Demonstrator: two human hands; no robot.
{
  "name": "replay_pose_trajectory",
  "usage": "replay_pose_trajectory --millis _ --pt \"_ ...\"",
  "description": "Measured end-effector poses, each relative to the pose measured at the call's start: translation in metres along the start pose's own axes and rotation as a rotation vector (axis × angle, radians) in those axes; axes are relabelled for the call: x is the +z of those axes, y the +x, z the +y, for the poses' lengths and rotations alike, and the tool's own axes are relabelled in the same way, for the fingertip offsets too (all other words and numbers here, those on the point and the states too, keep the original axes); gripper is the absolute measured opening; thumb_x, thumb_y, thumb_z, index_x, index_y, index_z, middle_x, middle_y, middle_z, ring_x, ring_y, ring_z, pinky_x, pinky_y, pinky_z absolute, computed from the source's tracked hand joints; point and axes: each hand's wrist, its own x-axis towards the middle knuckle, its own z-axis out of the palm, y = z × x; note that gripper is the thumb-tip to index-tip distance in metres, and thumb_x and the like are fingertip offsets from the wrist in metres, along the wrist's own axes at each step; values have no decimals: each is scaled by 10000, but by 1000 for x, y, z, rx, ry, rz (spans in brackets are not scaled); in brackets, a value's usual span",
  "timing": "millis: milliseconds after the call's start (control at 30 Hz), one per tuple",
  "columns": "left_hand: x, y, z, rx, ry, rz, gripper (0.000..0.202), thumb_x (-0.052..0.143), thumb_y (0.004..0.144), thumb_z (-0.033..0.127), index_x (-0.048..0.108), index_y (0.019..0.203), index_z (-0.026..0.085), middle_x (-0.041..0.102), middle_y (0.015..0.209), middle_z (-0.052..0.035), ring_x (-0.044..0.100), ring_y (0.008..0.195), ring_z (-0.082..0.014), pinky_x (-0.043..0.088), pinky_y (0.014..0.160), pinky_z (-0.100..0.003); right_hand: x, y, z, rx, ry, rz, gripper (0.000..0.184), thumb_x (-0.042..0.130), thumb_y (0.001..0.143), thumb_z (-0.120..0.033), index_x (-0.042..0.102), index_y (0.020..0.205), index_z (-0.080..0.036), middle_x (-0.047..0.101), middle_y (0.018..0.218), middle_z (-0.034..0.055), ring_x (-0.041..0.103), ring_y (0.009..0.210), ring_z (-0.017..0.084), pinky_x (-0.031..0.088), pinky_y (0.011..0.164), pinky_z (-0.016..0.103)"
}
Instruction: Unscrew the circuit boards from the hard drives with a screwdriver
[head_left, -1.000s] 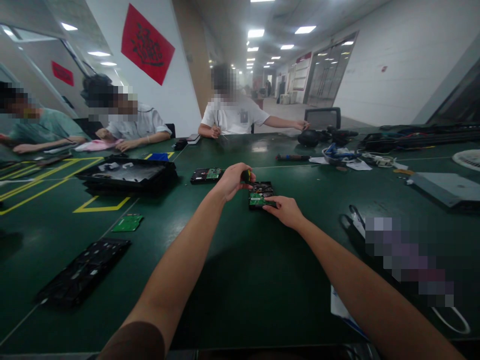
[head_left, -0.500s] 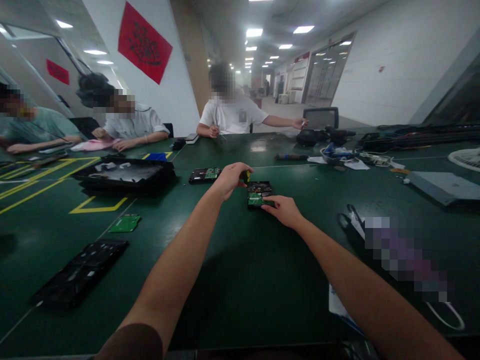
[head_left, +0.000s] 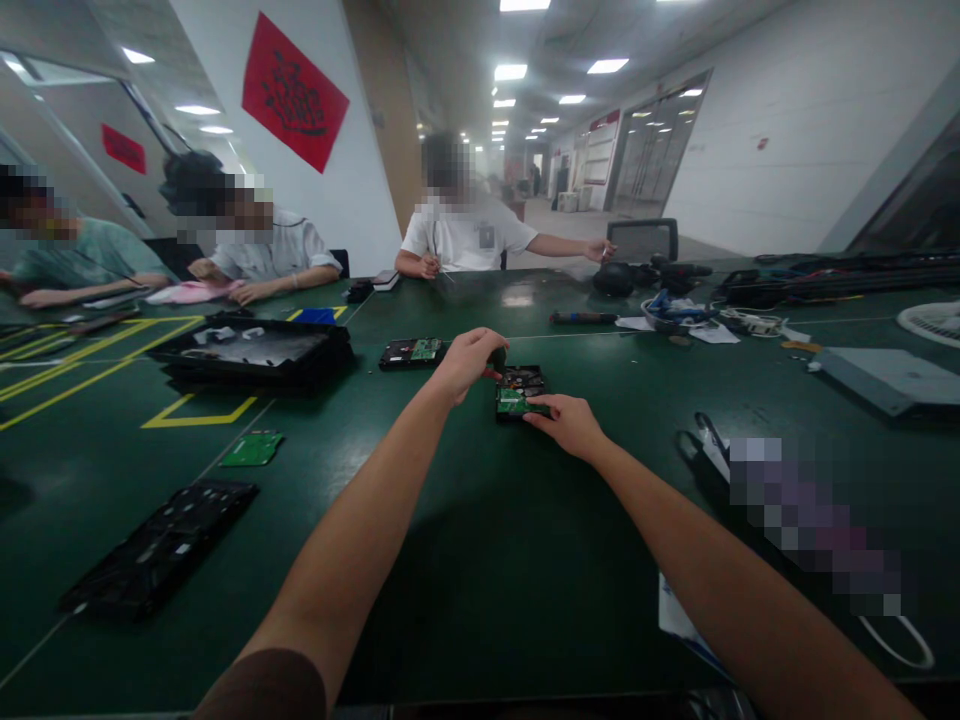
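A black hard drive point(head_left: 523, 385) with a green circuit board lies on the green table point(head_left: 480, 560) in front of me. My left hand point(head_left: 466, 362) is closed round a dark screwdriver handle point(head_left: 496, 356), held upright over the drive's left far corner. My right hand point(head_left: 568, 424) rests on the drive's near right edge, fingers pressing it down. Both arms stretch out from the bottom of the view.
A second drive point(head_left: 411, 351) lies to the left, beyond it a black tray stack point(head_left: 255, 352). A loose green board point(head_left: 253, 448) and a black panel point(head_left: 161, 545) lie at near left. Scissors point(head_left: 705, 432) and tools sit right. Three people sit at the far side.
Almost nothing has moved. My left hand has turned slightly on the screwdriver; the yellow mark on the handle no longer shows. My right hand stays on the drive.
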Motion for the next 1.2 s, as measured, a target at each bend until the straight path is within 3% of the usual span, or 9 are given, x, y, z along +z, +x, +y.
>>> replay_pose_trajectory --millis 233,367,900,1200 --pt "-3 2 -1 -106 -199 -52 196 607 832 322 643 888 138 707 828 -111 692 766 -212 538 553 -272 1 1 1 14 5 0 421 668 923 -521 757 1227 -244 635 760 11 510 649 146 334 619 278" --pt "-8 5 -2 -50 -123 8 179 627 827 300 681 836 129 676 812 -91 656 750 -183 559 591 -275 1 1 2 19 -1 -12 442 657 925 -540 747 1246 -251 638 767 11 510 648 147 329 611 278" --pt "-11 2 5 -26 -91 9 182 639 894 302 709 846 141 673 809 -85 658 763 -172 562 596 -262 1 1 2 -1 -7 0 443 654 928 -536 749 1241 -237 641 761 17 509 650 154 331 613 286" --pt "-14 8 2 108 -37 188 336 668 936 505 685 901 170 614 747 -27 624 687 -127 491 491 -180 -1 -1 1 8 21 1 466 658 927 -527 728 1268 -217 628 753 11 512 648 154 330 615 285"
